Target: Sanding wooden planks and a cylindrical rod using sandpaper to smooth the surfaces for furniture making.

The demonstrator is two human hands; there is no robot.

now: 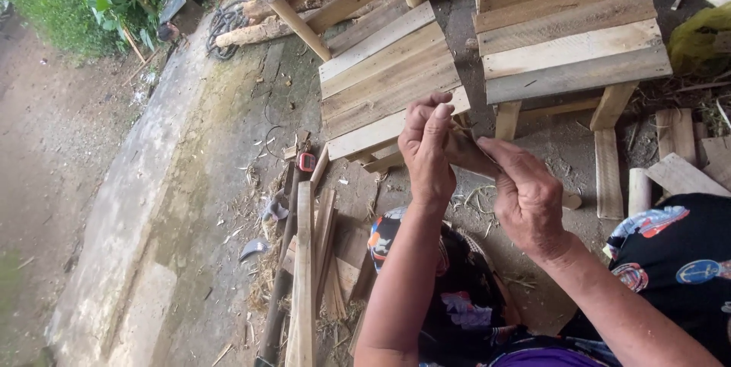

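Wood strip (466, 152), a short flat piece, is pinched at each end above the dirt ground (190, 207): left hand (426, 146) has its grip closed on the near end, right hand (525, 196) closed on the other. Rough grain could splinter into fingertips. Left lie loose slats (304, 276); ahead, two plank stools (571, 39).

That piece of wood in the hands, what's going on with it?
A person sits on the ground outdoors and holds a small flat piece of wood in both bare hands. The left hand grips its upper end, and the right hand pinches it lower down. Just beyond the hands stand two low tables made of rough planks. A bundle of thin wooden slats lies on the dirt to the left, near a small red object.
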